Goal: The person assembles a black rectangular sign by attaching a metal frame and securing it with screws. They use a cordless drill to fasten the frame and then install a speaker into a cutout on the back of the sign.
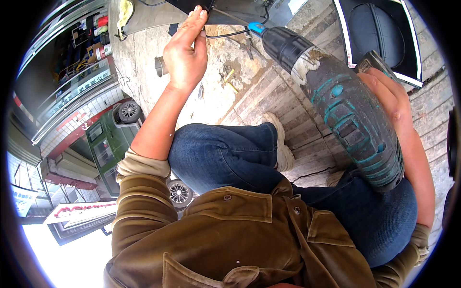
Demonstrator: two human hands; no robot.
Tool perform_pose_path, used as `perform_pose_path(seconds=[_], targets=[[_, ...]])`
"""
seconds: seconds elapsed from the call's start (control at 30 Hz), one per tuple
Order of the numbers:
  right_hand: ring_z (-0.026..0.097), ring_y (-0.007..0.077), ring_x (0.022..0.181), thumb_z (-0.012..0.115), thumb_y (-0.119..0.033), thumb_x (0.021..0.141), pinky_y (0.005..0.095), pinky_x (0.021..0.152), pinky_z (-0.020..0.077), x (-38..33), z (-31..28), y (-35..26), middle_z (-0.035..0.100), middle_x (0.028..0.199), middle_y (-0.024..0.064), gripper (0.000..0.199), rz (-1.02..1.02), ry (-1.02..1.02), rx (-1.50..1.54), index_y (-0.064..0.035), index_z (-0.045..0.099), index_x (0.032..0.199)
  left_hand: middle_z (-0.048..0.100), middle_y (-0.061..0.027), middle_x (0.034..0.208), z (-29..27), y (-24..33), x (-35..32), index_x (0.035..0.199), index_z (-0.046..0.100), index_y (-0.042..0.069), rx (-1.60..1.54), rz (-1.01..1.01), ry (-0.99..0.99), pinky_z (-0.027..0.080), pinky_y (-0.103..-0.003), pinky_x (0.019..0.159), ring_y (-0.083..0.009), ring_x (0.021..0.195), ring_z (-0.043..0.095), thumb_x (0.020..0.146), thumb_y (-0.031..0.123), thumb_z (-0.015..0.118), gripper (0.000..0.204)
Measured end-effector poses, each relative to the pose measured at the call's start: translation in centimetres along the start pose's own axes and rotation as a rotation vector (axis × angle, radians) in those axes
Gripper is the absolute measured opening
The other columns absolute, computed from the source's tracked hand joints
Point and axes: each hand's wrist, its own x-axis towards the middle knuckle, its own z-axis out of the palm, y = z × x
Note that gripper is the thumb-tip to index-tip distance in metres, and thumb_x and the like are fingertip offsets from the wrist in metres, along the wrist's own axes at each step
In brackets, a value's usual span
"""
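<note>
Single head view, looking steeply down, close over lap and pavement.

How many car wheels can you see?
2. One wheel sits above the green car at left; the other wheel peeks beside the brown jacket. More may be hidden.

a worn teal-and-black cordless drill (336, 101), smeared with pale grime, lies slanted across the right side, its blue-tipped chuck pointing up-left toward a dark metal panel (230, 12). a thin black cable (225, 34) curves just below that panel's edge.
</note>
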Motion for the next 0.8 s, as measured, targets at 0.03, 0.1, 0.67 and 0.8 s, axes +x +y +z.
perform_pose_path(seconds=[0.03, 0.1, 0.67, 0.8], targets=[[0.06, 0.0288, 0.075, 0.065, -0.006, 0.069, 0.0326, 0.064, 0.0477, 0.3, 0.5, 0.2, 0.055, 0.08, 0.0115, 0.026, -0.014, -0.009, 0.041, -0.0022, 0.06, 0.095, 0.062, -0.0104, 0.122, -0.4, -0.2, -0.6, 0.115, 0.066, 0.008, 0.023, -0.011, 0.009, 0.045, -0.03, 0.097, -0.0225, 0.116, 0.058, 0.085, -0.004, 0.057, 0.034], [0.06, 0.029, 0.075, 0.063, -0.005, 0.07, 0.0331, 0.064, 0.0475, 0.1, 0.5, 0.3, 0.055, 0.08, 0.0113, 0.025, -0.013, -0.037, 0.029, -0.0028, 0.06, 0.095, 0.063, -0.01, 0.12, -0.3, -0.1, -0.5, 0.113, 0.067, 0.008, 0.023, -0.01, 0.021, 0.047, -0.031, 0.096, -0.0229, 0.114, 0.059, 0.084, -0.004, 0.057, 0.033], [0.058, 0.0336, 0.077, 0.056, -0.008, 0.075, 0.0387, 0.067, 0.0465, -0.1, -0.3, 0.4, 0.054, 0.082, 0.0129, 0.023, -0.029, -0.033, -0.081, -0.003, 0.058, 0.097, 0.062, -0.0112, 0.121, 0.3, 0.5, 0.6, 0.114, 0.066, 0.008, -0.016, 0.014, 0.014, 0.046, -0.031, 0.096, -0.0238, 0.115, 0.058, 0.083, -0.006, 0.054, 0.036], [0.058, 0.0335, 0.078, 0.056, -0.007, 0.074, 0.0383, 0.068, 0.0466, 0.2, 0.7, 1.0, 0.054, 0.082, 0.0125, 0.026, -0.078, -0.023, -0.062, -0.0037, 0.059, 0.099, 0.062, -0.0112, 0.121, -0.4, 0.3, -0.5, 0.114, 0.066, 0.008, 0.003, -0.029, 0.004, 0.046, -0.031, 0.096, -0.0238, 0.116, 0.058, 0.084, -0.006, 0.054, 0.035]])
